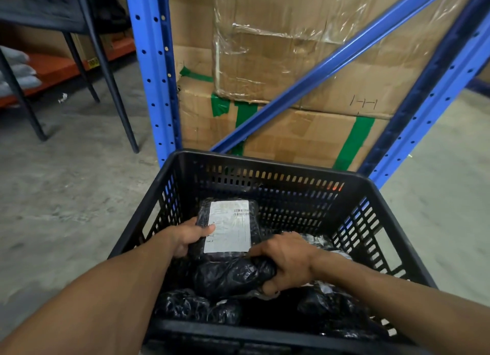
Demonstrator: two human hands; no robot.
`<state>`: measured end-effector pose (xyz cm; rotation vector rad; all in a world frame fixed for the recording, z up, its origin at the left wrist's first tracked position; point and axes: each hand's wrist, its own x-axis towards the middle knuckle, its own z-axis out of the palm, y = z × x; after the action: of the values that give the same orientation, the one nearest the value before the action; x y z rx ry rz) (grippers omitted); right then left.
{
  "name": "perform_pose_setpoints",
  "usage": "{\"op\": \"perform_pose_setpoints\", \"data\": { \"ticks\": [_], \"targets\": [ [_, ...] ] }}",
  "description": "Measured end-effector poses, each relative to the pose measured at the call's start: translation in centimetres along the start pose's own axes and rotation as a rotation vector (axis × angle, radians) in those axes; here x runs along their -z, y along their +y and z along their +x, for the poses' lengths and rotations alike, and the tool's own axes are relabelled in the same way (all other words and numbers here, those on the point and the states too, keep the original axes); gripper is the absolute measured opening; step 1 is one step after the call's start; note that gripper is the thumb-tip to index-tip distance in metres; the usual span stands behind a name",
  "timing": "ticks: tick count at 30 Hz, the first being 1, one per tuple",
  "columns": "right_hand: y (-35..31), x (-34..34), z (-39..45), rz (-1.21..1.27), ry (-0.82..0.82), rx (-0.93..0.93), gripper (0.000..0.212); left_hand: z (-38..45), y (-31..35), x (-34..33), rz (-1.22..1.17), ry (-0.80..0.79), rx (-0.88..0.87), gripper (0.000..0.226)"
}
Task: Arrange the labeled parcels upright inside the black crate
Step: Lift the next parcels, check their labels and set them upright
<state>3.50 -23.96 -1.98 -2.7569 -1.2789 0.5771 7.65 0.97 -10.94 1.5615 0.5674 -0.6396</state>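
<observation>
The black slatted crate (267, 166) stands on the floor in front of me, with several black plastic-wrapped parcels inside. One parcel with a white label (229, 226) stands upright near the crate's middle, label facing me. My left hand (189, 236) grips its left edge, thumb on the label. My right hand (285, 262) is closed over a dark unlabeled-looking parcel (230, 276) lying just below the upright one. More parcels (196, 308) lie along the near wall and under my right forearm, partly hidden.
A blue steel rack upright (153, 71) and diagonal brace (331, 63) rise right behind the crate, with taped cardboard boxes (305, 132) stacked inside. Dark table legs (119, 103) stand at the left on the concrete floor (66, 195).
</observation>
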Motion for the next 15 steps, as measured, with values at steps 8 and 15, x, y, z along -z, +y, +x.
{"op": "perform_pose_setpoints", "data": {
  "ticks": [8,15],
  "targets": [
    [1.0,1.8,-1.2,0.385,0.187,-0.056,0.037,1.2,-2.1,1.2,0.082,0.084,-0.014,0.055],
    [1.9,1.3,-1.7,0.659,0.386,-0.238,0.030,2.1,-1.9,-1.4,0.197,-0.009,-0.096,0.061]
  ]
}}
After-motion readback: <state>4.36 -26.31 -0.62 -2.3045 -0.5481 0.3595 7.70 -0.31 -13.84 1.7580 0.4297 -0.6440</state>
